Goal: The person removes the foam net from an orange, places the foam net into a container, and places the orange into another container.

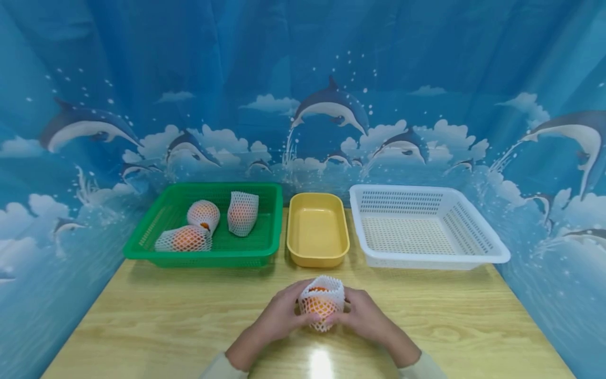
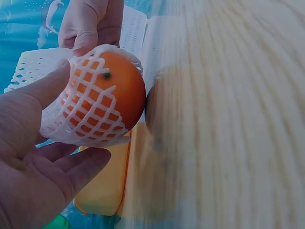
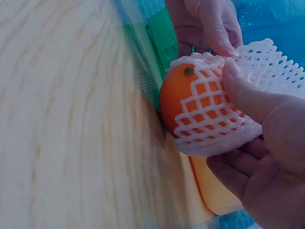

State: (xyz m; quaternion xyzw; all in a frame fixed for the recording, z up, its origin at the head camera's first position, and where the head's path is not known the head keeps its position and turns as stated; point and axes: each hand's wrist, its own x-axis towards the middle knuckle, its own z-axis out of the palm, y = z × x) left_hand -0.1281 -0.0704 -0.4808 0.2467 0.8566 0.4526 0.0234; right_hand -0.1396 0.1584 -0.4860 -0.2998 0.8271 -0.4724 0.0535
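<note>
An orange (image 2: 129,88) with a small green stem mark sits partly inside a white foam net sleeve (image 1: 336,286). Its stem end pokes out bare at the table side, while the loose end of the net stands up above the fruit. My left hand (image 1: 283,311) grips the netted orange from the left, thumb on the near side and fingers behind. From the right, my right hand (image 1: 366,319) holds it the same way, the two thumbs close together. In both wrist views the fruit is right at the wooden tabletop (image 3: 71,119).
Three netted fruits, one of them a netted orange (image 1: 243,213), lie in a green basket (image 1: 213,258) at the back left. Beside it stands a yellow tray (image 1: 318,229), then a white basket (image 1: 426,258) at the back right. A blue dolphin curtain (image 1: 303,52) hangs behind.
</note>
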